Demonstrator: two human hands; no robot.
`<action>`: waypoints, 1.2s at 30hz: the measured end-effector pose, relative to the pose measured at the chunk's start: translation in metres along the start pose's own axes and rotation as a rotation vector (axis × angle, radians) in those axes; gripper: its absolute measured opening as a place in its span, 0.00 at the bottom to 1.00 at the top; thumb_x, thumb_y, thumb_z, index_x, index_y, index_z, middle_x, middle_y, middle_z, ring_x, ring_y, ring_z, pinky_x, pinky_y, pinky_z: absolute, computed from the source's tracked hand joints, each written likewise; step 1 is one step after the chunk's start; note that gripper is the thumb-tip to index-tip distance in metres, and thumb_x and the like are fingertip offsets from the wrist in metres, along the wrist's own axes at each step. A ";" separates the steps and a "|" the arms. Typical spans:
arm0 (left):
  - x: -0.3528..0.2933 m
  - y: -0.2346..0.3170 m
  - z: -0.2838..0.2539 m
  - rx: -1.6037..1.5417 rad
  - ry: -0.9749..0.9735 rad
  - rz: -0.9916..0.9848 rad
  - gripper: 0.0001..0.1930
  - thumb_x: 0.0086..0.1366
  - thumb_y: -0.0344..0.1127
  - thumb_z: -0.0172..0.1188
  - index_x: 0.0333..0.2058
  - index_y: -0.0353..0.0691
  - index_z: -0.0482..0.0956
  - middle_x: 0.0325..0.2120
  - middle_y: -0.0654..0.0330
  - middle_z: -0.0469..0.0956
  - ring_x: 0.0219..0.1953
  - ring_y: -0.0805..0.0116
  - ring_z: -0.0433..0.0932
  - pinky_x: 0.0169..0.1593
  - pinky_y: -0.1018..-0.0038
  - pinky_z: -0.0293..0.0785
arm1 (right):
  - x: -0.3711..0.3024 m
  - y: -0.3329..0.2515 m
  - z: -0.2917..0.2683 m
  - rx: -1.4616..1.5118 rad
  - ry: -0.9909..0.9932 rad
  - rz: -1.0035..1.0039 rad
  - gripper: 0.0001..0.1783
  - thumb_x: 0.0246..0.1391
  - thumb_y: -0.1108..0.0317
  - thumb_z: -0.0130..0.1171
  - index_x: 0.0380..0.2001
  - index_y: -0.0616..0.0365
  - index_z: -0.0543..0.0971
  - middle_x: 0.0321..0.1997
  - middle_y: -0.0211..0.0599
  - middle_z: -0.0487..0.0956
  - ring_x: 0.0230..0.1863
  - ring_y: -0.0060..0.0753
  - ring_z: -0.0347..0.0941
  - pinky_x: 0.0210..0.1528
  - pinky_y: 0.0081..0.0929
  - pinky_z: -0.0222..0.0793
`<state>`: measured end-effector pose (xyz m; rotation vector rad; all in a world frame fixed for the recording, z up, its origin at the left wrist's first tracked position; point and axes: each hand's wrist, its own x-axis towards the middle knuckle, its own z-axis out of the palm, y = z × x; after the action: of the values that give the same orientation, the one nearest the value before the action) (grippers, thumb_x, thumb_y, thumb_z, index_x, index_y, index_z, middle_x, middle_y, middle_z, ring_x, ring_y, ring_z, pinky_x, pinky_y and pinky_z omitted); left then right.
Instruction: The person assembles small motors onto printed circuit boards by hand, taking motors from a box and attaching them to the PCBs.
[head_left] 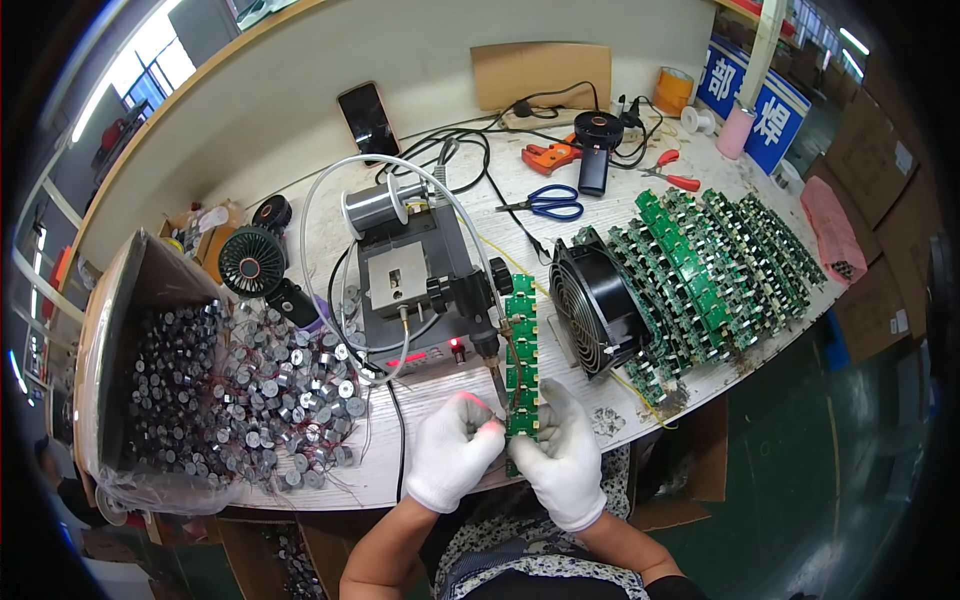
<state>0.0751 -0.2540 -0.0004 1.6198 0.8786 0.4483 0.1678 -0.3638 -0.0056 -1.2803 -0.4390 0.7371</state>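
Circuit strip (pixel 522 340), long, narrow and green with pale pads, lies before us near the desk's (pixel 380 478) front edge. Our gloved right hand's (pixel 566 465) fingers pinch it; our left hand's (pixel 455 452) fingers press together, on what we cannot tell.

White gloves (pixel 450 455) clothe the left hand (pixel 445 465) and right hand (pixel 568 475) from fingertips (pixel 490 430) to wrist, the left's tips tinted red. Behind the fingers, past the cuffs, forearms (pixel 383 552) are bare; between them, farther back, shows a black-and-white patterned garment (pixel 485 535) with dark cloth (pixel 540 588).
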 end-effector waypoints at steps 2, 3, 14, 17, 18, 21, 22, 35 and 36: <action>0.001 -0.003 -0.001 -0.003 -0.012 0.004 0.07 0.56 0.31 0.61 0.29 0.32 0.75 0.19 0.61 0.76 0.22 0.77 0.72 0.28 0.77 0.71 | 0.001 -0.002 -0.001 0.059 -0.030 0.053 0.37 0.50 0.82 0.56 0.64 0.72 0.55 0.38 0.39 0.77 0.32 0.21 0.76 0.34 0.17 0.73; 0.000 -0.004 -0.002 -0.006 -0.023 0.008 0.07 0.57 0.31 0.60 0.29 0.32 0.75 0.19 0.61 0.76 0.22 0.77 0.73 0.28 0.76 0.71 | 0.001 0.000 -0.002 0.059 -0.034 0.052 0.37 0.50 0.82 0.56 0.64 0.72 0.55 0.38 0.39 0.77 0.32 0.21 0.76 0.34 0.17 0.73; -0.016 -0.010 -0.048 0.315 0.015 0.371 0.05 0.56 0.28 0.63 0.33 0.38 0.80 0.29 0.55 0.81 0.30 0.62 0.81 0.35 0.72 0.76 | -0.006 -0.002 -0.023 -0.115 -0.092 0.095 0.36 0.49 0.81 0.58 0.62 0.72 0.60 0.38 0.37 0.77 0.32 0.19 0.74 0.33 0.16 0.71; -0.010 -0.010 -0.074 0.576 0.345 0.481 0.04 0.55 0.26 0.62 0.31 0.39 0.79 0.27 0.55 0.79 0.29 0.57 0.79 0.33 0.69 0.76 | -0.006 0.002 -0.025 -0.153 -0.087 0.073 0.35 0.49 0.81 0.58 0.61 0.72 0.61 0.38 0.37 0.77 0.32 0.19 0.74 0.33 0.17 0.72; -0.006 -0.008 -0.081 0.716 0.445 0.530 0.04 0.55 0.26 0.63 0.30 0.40 0.79 0.26 0.56 0.78 0.28 0.56 0.78 0.32 0.67 0.75 | -0.006 0.003 -0.024 -0.152 -0.093 0.073 0.35 0.49 0.81 0.58 0.61 0.72 0.61 0.38 0.37 0.77 0.32 0.19 0.74 0.33 0.17 0.72; 0.004 -0.013 -0.099 0.935 0.527 0.600 0.06 0.55 0.29 0.63 0.33 0.41 0.79 0.29 0.59 0.77 0.30 0.57 0.78 0.33 0.65 0.74 | -0.007 0.005 -0.023 -0.159 -0.091 0.054 0.34 0.48 0.80 0.59 0.60 0.72 0.63 0.38 0.38 0.77 0.31 0.20 0.75 0.34 0.18 0.73; 0.007 -0.015 -0.101 0.937 0.530 0.597 0.06 0.55 0.29 0.63 0.33 0.41 0.79 0.29 0.59 0.77 0.30 0.57 0.78 0.33 0.65 0.74 | -0.008 0.005 -0.022 -0.163 -0.086 0.058 0.34 0.48 0.80 0.60 0.60 0.72 0.64 0.38 0.38 0.76 0.31 0.20 0.75 0.34 0.18 0.73; 0.010 -0.012 -0.088 1.198 0.299 0.300 0.09 0.51 0.34 0.61 0.32 0.41 0.76 0.28 0.54 0.76 0.33 0.53 0.77 0.36 0.59 0.74 | -0.006 0.009 -0.024 -0.176 -0.091 0.043 0.30 0.49 0.77 0.60 0.57 0.71 0.68 0.40 0.36 0.75 0.31 0.16 0.72 0.33 0.16 0.72; 0.007 -0.013 -0.084 1.172 0.322 0.328 0.09 0.51 0.34 0.61 0.31 0.40 0.75 0.26 0.55 0.76 0.32 0.53 0.77 0.35 0.59 0.74 | -0.007 0.008 -0.021 -0.165 -0.044 0.049 0.25 0.48 0.76 0.61 0.52 0.67 0.74 0.38 0.37 0.76 0.31 0.21 0.73 0.33 0.18 0.72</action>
<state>0.0168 -0.1927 0.0065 2.8480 1.2246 0.4478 0.1746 -0.3825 -0.0181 -1.4356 -0.5136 0.7840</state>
